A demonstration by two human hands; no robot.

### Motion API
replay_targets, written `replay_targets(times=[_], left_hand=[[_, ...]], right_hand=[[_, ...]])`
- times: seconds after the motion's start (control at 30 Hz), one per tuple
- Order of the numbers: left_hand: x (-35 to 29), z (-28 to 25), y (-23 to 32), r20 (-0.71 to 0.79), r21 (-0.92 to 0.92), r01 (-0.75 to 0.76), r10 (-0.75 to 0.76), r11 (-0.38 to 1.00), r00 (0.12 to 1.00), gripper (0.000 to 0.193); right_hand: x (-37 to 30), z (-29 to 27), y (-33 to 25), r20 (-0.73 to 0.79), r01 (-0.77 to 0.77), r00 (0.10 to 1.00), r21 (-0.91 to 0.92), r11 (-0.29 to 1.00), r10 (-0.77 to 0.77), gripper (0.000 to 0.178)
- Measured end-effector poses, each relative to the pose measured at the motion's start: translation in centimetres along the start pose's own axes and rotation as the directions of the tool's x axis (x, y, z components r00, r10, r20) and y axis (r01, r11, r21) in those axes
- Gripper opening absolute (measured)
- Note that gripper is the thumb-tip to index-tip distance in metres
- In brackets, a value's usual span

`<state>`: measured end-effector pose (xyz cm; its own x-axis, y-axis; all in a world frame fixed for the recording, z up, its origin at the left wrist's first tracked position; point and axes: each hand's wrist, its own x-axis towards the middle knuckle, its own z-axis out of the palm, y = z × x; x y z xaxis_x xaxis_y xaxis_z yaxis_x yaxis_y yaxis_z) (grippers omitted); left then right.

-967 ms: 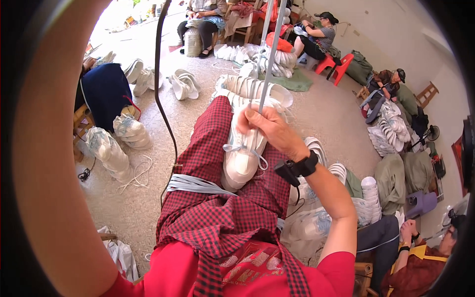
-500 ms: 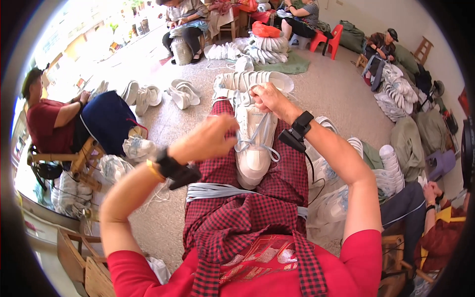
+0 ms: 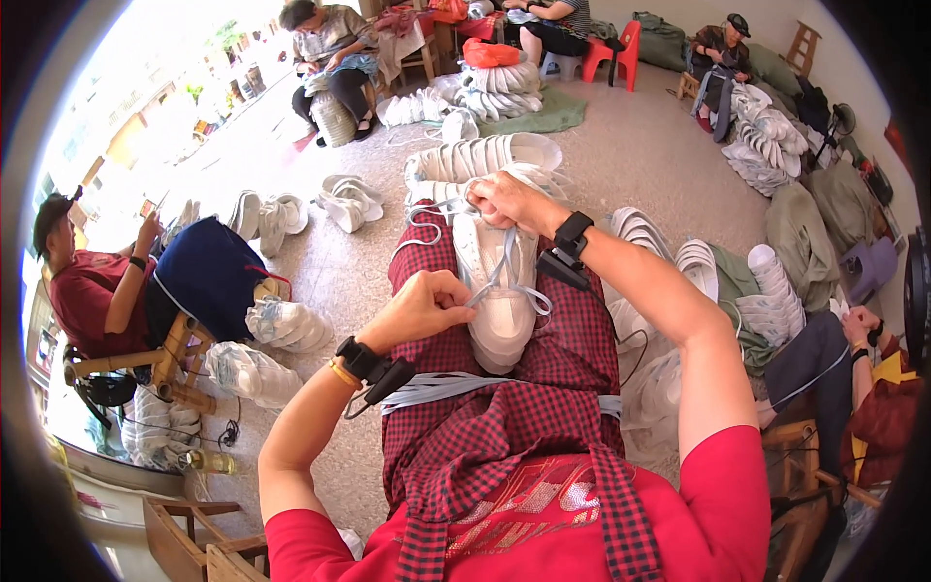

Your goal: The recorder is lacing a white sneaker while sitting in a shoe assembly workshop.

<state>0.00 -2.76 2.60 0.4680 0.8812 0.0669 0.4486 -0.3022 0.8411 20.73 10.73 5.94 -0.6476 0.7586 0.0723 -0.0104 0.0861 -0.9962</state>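
Note:
A white shoe rests between my thighs on the red-and-black checked apron, toe toward me. A pale blue shoelace runs across its front and hangs in a loop at the right side. My left hand is closed at the shoe's left edge, its fingertips pinching the lace. Higher up, near the shoe's far end, my right hand is closed on the lace too; a loose length trails from it over my left thigh. A bundle of pale blue laces lies across my lap.
Just beyond my knees stands a row of nested white shoes. More shoe stacks are on the right, and loose shoes lie at the left. Several people sit around the room. A wooden stool stands at the lower left.
My left hand has come down to the shoe's edge and pinches the lace there. My right hand stays near the far end. The view has shifted slightly; the person at left has raised a hand.

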Motion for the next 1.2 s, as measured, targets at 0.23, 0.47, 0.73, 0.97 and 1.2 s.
replay_targets(times=[0.23,0.47,0.73,0.97,1.2], left_hand=[[-0.4,1.7,1.2,-0.209,0.297,-0.265,0.334,0.917,0.919,0.008],[0.0,2.8,1.8,-0.372,0.677,-0.083,0.437,0.731,0.819,0.011],[-3.8,4.8,6.2,-0.082,0.654,-0.387,0.569,0.65,0.818,0.044],[-3.1,7.9,2.3,0.106,0.635,-0.364,0.39,0.681,0.915,0.047],[-2.5,6.6,3.5,0.055,0.51,-0.378,0.41,0.772,0.911,0.036]], right_hand=[[0.1,0.0,0.6,0.055,0.084,0.995,0.014,0.996,-0.085,0.019],[-0.1,0.2,0.9,0.075,0.233,0.971,-0.117,0.965,-0.226,0.023],[0.5,0.4,0.5,0.023,0.132,0.991,-0.122,0.984,-0.13,0.024],[6.7,1.0,-10.1,0.221,0.44,0.397,-0.898,-0.027,-0.891,0.021],[4.4,2.6,-14.1,0.15,0.535,0.534,-0.822,0.196,-0.832,0.031]])
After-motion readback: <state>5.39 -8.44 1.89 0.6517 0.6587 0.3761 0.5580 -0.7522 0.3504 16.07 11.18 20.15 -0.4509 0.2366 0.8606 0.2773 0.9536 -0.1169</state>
